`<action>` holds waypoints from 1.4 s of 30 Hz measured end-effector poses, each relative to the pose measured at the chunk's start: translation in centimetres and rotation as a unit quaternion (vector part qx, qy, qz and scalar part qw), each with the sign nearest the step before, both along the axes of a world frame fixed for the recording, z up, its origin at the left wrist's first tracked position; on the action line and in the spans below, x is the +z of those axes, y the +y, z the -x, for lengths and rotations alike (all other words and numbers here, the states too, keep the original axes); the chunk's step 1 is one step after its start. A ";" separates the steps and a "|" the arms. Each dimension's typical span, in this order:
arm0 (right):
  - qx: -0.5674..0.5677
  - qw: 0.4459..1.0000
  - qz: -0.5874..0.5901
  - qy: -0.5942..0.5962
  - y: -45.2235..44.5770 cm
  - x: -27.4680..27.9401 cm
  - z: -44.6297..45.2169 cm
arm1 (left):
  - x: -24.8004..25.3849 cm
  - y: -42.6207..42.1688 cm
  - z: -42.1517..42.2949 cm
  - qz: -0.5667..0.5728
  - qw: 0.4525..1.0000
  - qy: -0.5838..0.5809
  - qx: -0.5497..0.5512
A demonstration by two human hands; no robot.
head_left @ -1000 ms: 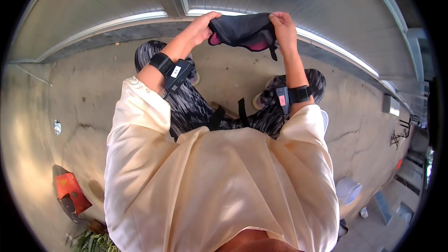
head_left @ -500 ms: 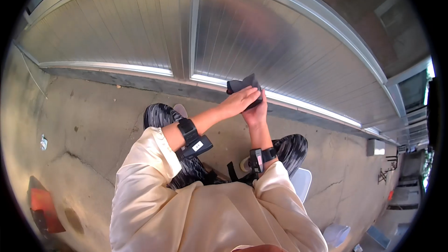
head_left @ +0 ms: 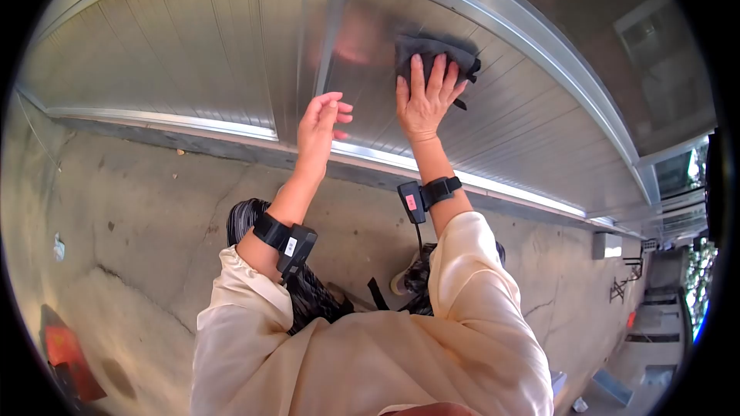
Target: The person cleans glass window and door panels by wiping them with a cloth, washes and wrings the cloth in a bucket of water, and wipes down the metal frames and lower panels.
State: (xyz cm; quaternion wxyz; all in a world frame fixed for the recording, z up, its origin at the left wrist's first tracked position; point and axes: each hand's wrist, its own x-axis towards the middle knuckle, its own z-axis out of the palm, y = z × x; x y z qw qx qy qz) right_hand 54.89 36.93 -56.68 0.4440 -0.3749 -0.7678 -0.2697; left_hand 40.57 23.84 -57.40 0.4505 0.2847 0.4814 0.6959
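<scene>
A dark grey cloth (head_left: 435, 54) lies against the metal panel (head_left: 370, 100), held there under the fingers of my right hand (head_left: 426, 104). Those fingers are spread, with the back of the hand facing me. A dark strap end sticks out from the cloth's right side. To the left, my left hand (head_left: 317, 127) hovers near the panel's lower left corner, with loosely curved fingers apart and nothing in them. Each forearm carries a black strapped device, the left one (head_left: 294, 250) with a white label and the right one (head_left: 412, 202) with a pink label.
The panel's bright lower rail (head_left: 524, 194) runs above a low grey sill. Cracked concrete floor (head_left: 154, 223) lies below, with my legs and a shoe (head_left: 398, 283) on it. A red object (head_left: 68, 354) is at lower left, a pale box (head_left: 607, 246) at right.
The cloth went from stretched between both hands, to bunched between them, to flat against the panel under my right hand. My left hand has let go and moved left. The view has shifted.
</scene>
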 end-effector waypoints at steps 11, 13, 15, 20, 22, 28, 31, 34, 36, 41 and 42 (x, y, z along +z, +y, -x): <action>0.046 0.980 0.049 -0.189 -2.3 0.4 -2.6 | -0.6 -0.5 0.3 -0.004 1.000 0.006 -0.012; 0.063 0.990 0.015 -0.123 -2.5 4.9 -0.4 | -0.9 -0.6 0.2 -0.009 1.000 0.013 -0.014; 0.077 0.991 -0.011 -0.105 -2.6 7.6 2.2 | -1.0 -0.3 0.2 -0.023 1.000 0.019 -0.010; 0.094 0.989 -0.016 -0.114 -2.8 6.6 7.0 | 0.3 -0.4 0.1 -0.013 1.000 0.010 -0.004; 0.093 0.983 -0.003 -0.160 -2.9 3.4 6.6 | 0.4 -0.5 0.3 -0.013 1.000 0.004 0.011; 0.111 0.934 0.035 -0.338 -2.4 -0.1 0.1 | -0.2 -0.5 0.7 -0.006 1.000 -0.003 0.012; 0.052 0.972 0.017 -0.229 -2.0 4.1 -0.9 | 0.0 -0.7 0.8 -0.004 1.000 0.002 0.005; 0.025 0.996 -0.044 -0.077 -1.1 8.8 -1.4 | 0.2 -0.7 0.8 -0.012 1.000 0.005 -0.003; 0.006 0.995 -0.049 -0.087 -0.5 8.5 -3.0 | 0.4 -0.9 0.8 0.004 1.000 0.001 -0.010; -0.109 0.979 -0.034 0.166 2.6 4.2 -8.8 | 0.5 -1.6 1.1 0.000 1.000 -0.014 -0.013; -0.106 0.983 -0.022 0.149 3.1 4.2 -9.8 | 0.5 -1.6 1.1 -0.005 1.000 -0.005 -0.017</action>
